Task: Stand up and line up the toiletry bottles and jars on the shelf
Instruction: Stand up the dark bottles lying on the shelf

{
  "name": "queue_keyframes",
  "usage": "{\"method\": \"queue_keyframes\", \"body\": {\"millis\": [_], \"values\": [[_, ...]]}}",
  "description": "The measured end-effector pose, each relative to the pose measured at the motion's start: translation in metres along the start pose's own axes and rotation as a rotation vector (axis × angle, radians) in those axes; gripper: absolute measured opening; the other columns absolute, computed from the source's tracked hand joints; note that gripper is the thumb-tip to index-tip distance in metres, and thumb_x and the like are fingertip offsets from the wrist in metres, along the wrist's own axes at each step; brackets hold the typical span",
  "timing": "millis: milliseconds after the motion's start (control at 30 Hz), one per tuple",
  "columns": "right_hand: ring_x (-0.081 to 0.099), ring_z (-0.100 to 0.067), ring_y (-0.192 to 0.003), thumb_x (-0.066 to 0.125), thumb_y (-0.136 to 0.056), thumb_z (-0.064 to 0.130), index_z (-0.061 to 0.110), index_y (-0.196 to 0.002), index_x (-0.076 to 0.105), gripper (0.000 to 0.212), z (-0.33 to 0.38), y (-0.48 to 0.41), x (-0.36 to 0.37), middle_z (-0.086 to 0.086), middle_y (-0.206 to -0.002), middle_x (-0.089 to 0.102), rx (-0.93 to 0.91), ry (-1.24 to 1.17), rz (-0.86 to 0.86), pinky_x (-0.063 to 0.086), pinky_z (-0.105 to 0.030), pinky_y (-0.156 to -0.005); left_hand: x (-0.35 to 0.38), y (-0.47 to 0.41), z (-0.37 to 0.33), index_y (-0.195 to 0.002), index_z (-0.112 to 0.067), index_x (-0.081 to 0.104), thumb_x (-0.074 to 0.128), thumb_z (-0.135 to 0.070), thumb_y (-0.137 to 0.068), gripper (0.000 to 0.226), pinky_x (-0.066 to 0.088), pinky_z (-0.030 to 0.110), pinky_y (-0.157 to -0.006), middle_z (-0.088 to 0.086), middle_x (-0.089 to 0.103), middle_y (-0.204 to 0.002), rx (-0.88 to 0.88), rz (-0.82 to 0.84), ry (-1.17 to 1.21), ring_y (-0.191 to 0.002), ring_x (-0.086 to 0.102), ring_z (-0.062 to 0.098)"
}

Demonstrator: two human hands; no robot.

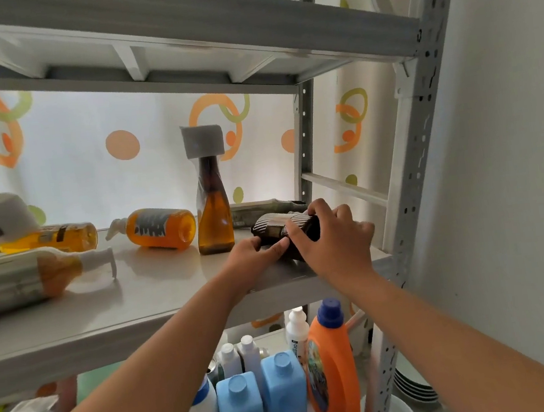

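Lower shelf, nearest: we are looking past two blue bottles (241,409), one orange detergent jug (331,368) and four white bottles (296,330), all upright. A stack of plates (415,389) is sitting low at the right.
Left hand (252,252): we are pinching the near left end of the dark ribbed bottle (268,226), with the thumb lying along its lower edge.
Right hand (331,233): we are curling the fingers over the bottle's right end, with the thumb pressing its front.
Task thing: the dark ribbed bottle is lying on its side at the right end of the shelf (157,286), close to the front edge and just beside the amber bottle (215,222).
Step in hand, our judgement: we are getting ready to tip it upright.
Method note: we are advising a pivot on the base, away from the front edge and away from the amber bottle, whose tall narrow shape could topple at a knock.
Count, upright: one, the amber bottle.
Count, lying: five, these being the dark ribbed bottle, the labelled pump bottle (18,282) at front left, the orange pump bottle (159,228), the yellow bottle (54,237) and a dark-green bottle (264,206) at the back.
Count, unclear: one grey-capped bottle (4,216) is tilting at the left, cut off by the frame.
Jars: we are seeing none for certain.
Farthest: a patterned curtain (87,142) is hanging behind.
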State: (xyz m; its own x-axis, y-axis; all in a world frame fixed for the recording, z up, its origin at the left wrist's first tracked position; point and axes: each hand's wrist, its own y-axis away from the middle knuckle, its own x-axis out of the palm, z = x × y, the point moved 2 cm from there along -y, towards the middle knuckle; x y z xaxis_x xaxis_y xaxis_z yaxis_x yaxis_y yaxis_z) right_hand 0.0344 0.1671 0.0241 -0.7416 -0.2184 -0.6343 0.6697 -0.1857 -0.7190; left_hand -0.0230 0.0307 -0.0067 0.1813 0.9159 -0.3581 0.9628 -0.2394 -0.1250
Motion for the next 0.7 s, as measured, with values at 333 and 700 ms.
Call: {"method": "queue_keyframes", "body": {"millis": [333,700], "values": [[0.056,-0.022,-0.1,0.039,-0.087,0.052,0.024,-0.114,0.056,0.043,-0.006,0.002,0.007,-0.003,-0.105,0.064,-0.213,0.027,0.066,0.038,-0.042,-0.091,0.0,-0.006,0.007,-0.14,-0.013,0.042,0.063,-0.054,-0.079,0.076,0.052,0.034,-0.09,0.011,0.057,-0.131,0.027,-0.062,-0.067,-0.115,0.056,0.027],[0.056,-0.019,-0.102,0.053,-0.078,0.061,0.018,-0.126,0.045,0.065,-0.011,0.006,0.0,-0.003,-0.116,0.059,-0.238,0.074,0.217,0.037,-0.027,-0.08,0.007,-0.006,-0.002,-0.147,-0.02,0.031,0.061,-0.057,-0.078,0.084,0.038,0.044,-0.108,0.007,0.044,-0.145,0.063,-0.061,-0.012,-0.132,0.042,0.024]]}}
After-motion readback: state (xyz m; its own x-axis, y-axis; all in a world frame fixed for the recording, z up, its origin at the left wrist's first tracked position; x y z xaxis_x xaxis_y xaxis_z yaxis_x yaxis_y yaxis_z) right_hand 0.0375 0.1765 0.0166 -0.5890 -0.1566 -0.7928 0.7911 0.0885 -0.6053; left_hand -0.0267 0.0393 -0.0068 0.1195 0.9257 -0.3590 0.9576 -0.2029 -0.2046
